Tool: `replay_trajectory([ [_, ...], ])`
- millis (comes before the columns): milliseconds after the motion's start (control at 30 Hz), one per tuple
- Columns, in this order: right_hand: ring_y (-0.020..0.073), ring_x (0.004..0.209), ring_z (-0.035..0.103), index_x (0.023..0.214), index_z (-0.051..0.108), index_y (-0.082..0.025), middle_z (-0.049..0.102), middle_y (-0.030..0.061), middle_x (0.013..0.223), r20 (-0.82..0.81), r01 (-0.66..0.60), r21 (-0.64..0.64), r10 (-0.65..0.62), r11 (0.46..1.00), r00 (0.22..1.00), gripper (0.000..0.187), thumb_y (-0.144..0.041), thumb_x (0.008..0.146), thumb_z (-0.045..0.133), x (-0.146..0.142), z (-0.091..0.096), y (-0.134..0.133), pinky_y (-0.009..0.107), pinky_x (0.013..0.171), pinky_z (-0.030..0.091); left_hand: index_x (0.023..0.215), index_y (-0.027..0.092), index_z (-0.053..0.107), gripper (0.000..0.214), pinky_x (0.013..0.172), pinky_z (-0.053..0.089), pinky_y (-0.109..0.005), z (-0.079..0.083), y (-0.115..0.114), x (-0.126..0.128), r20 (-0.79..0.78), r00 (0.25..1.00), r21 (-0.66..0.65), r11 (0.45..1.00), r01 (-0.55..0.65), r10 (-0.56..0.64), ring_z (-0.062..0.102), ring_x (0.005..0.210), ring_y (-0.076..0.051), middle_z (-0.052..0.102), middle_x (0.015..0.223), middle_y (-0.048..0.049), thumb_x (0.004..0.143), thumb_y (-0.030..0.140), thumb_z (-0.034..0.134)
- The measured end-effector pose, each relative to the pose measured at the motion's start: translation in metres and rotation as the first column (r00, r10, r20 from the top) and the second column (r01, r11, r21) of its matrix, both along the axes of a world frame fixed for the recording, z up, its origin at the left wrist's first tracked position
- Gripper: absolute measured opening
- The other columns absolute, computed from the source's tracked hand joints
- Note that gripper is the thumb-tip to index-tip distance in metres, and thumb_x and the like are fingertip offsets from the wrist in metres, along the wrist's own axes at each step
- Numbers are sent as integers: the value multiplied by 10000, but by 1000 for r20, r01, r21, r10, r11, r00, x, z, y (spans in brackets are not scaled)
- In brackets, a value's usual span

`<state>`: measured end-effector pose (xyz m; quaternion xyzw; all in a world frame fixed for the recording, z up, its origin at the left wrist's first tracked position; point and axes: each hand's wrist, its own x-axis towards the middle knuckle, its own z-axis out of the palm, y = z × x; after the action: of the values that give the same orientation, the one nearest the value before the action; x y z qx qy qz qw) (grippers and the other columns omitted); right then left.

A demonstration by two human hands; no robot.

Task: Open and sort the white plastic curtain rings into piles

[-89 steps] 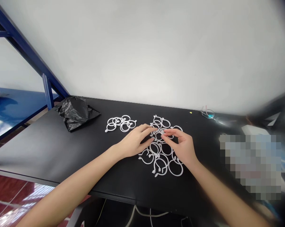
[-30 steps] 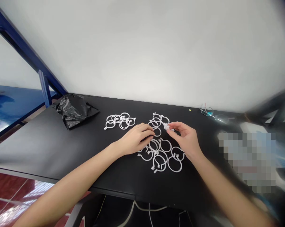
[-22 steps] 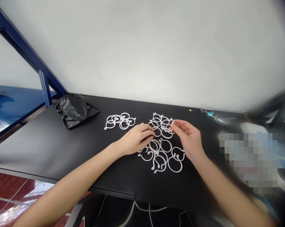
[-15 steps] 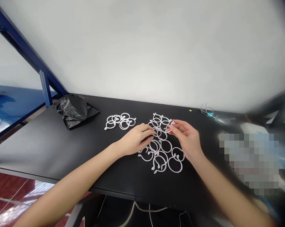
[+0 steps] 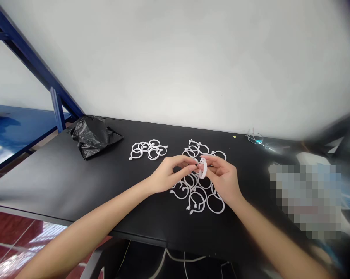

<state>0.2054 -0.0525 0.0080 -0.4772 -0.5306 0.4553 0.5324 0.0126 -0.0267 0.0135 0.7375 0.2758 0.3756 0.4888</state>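
Note:
A white plastic shower curtain ring (image 5: 203, 170) is held up above the loose rings, turned nearly edge-on. My right hand (image 5: 225, 177) pinches it from the right between thumb and fingers. From the left, the thumb and fingertips of my left hand (image 5: 172, 173) close on the same ring's near side; the exact contact is partly hidden. Beneath both hands lies a spread of similar white rings (image 5: 215, 212), several with small knobbed ends apart. To the left, a smaller cluster of rings (image 5: 153, 153) rests on the black table (image 5: 84, 186).
A crumpled black plastic bag (image 5: 92, 135) lies at the back left. Eyeglasses (image 5: 254, 138) and a tiny yellow-green scrap (image 5: 234, 136) are near the wall. A blurred pale bundle (image 5: 305, 197) occupies the right. Blue metal framing (image 5: 57, 108) stands at the left.
My right hand has lifted a ring from the back of the spread and brought it toward me. My left hand has moved right to meet it, fingertips closing.

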Motion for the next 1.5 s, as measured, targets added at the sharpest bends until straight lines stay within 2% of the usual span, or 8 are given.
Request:
replay_trajectory([
  [233,208,643,728,847,698,-207,740,40,730,141,77,87,-89,993,986,183,-346,754,772,-1,-7,-5,355,642,634,927,143,623,326,792,510,-310,7,-5,0,70,995,-64,995,82,-77,629,819,-154,685,917,-55,701,253,831],
  [433,215,679,730,845,693,-209,750,43,759,188,83,120,-105,989,976,168,-315,746,780,2,-7,-3,367,686,628,976,151,567,202,749,521,-289,4,-5,3,232,972,-249,964,98,-40,664,785,-139,675,823,-33,845,231,699],
  [667,222,847,722,1014,717,-246,750,53,971,199,-103,176,67,979,978,191,-266,824,708,4,-8,-3,347,660,633,903,140,664,212,651,507,-235,3,10,-5,325,937,-468,883,43,127,603,660,-94,685,769,-21,803,311,739],
  [867,200,764,708,925,752,-267,743,23,870,256,-80,231,19,970,966,113,-253,821,712,7,-12,-1,334,628,622,889,144,634,199,643,513,-218,2,10,-6,342,932,-552,829,95,121,598,671,-83,673,785,-16,807,297,732],
  [1000,196,729,706,845,755,-252,746,20,819,264,-97,218,37,971,964,51,-260,797,740,6,-9,-2,334,641,615,999,168,596,228,653,529,-231,3,6,-5,278,957,-427,903,49,80,608,770,-119,643,825,-27,879,355,650],
  [1167,194,693,714,855,766,-252,751,15,784,274,-97,218,34,971,961,66,-250,795,741,3,-7,-4,335,649,621,1212,200,552,541,683,504,-255,2,1,-5,-26,999,42,999,-32,33,556,799,-134,614,1017,-60,751,356,789],
  [1300,194,692,726,851,777,-249,762,16,790,244,-129,233,70,964,967,76,-229,786,744,2,-5,-6,328,652,638,1036,161,593,268,677,479,-260,-2,2,-9,-198,969,388,920,-61,147,547,722,-126,606,841,-34,932,407,569],
  [1500,183,705,739,886,774,-258,761,12,806,171,-161,232,122,959,978,137,-169,787,740,-1,-3,-9,302,669,647,1138,134,516,594,599,459,-253,-3,2,-9,-287,935,622,783,18,206,569,691,-145,606,840,-48,877,666,479],
])
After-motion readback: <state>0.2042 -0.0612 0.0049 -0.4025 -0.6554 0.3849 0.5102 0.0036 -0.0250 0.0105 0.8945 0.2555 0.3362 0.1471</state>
